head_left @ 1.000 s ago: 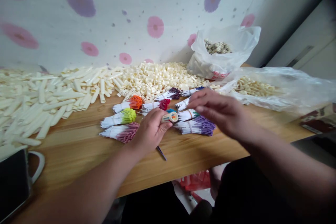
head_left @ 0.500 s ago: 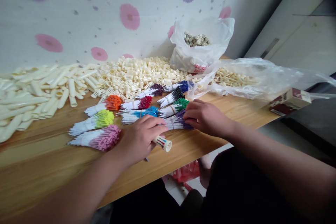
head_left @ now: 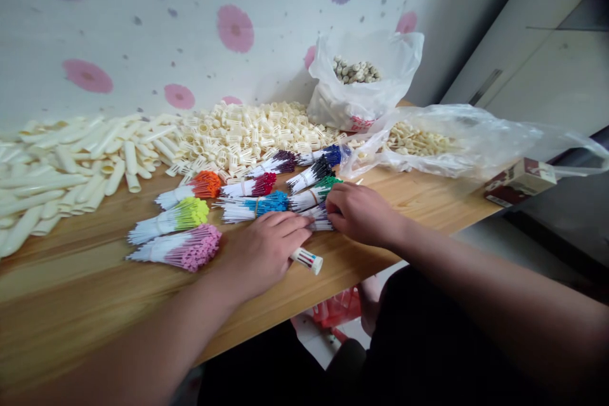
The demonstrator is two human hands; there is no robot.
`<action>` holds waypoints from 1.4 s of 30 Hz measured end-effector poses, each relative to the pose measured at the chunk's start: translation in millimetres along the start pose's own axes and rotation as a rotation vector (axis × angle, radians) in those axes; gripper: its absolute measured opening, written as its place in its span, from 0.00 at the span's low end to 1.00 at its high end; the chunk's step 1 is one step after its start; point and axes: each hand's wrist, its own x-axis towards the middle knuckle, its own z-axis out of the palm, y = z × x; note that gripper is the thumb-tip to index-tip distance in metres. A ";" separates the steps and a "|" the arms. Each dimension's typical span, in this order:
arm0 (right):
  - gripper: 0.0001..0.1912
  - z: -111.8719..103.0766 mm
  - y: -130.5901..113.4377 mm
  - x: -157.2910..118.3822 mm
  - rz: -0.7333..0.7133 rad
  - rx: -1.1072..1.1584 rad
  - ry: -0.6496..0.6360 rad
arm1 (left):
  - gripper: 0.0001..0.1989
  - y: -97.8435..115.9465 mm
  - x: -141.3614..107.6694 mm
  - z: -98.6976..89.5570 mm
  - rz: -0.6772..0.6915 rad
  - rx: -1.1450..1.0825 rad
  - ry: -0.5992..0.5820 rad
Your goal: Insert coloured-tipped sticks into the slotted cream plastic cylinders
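Observation:
My left hand (head_left: 271, 247) is wrapped round a white pen barrel (head_left: 307, 260), whose slotted end with coloured strips sticks out to the right. My right hand (head_left: 358, 210) is closed over the purple-tipped refill bundle (head_left: 320, 217); a thin white tip shows just above its knuckles. Around my hands lie banded refill bundles: blue (head_left: 259, 204), green (head_left: 316, 193), black (head_left: 311, 174), red (head_left: 250, 186), orange (head_left: 190, 189), yellow-green (head_left: 169, 219) and pink (head_left: 178, 247).
Behind are piles of cream tubes (head_left: 90, 158) and small slotted parts (head_left: 252, 133). A white plastic bag (head_left: 342, 101) holds round pieces. Further right, a clear bag (head_left: 480, 133) lies by small cream parts (head_left: 419, 139), and a small box (head_left: 521, 181) sits at the table edge.
My left hand has shifted slightly right with the barrel. My right hand has moved a little left, further over the purple bundle, and a thin white tip now shows above it.

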 end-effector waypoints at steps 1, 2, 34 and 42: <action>0.05 -2.3 1.0 -1.0 -0.001 0.007 -0.004 | 0.24 0.1 -0.1 -0.3 -0.001 -0.003 0.001; 0.05 -4.9 2.7 -2.7 -0.005 0.006 -0.002 | 0.25 0.3 -0.1 -0.5 -0.004 -0.005 0.001; 0.04 -3.6 -26.4 -3.2 -0.249 1.085 0.223 | 0.10 9.5 -5.5 -25.2 -0.472 -0.827 0.178; 0.04 -9.1 -28.8 -4.6 -0.286 0.980 0.360 | 0.11 8.1 -4.7 -25.1 -0.431 -0.853 0.207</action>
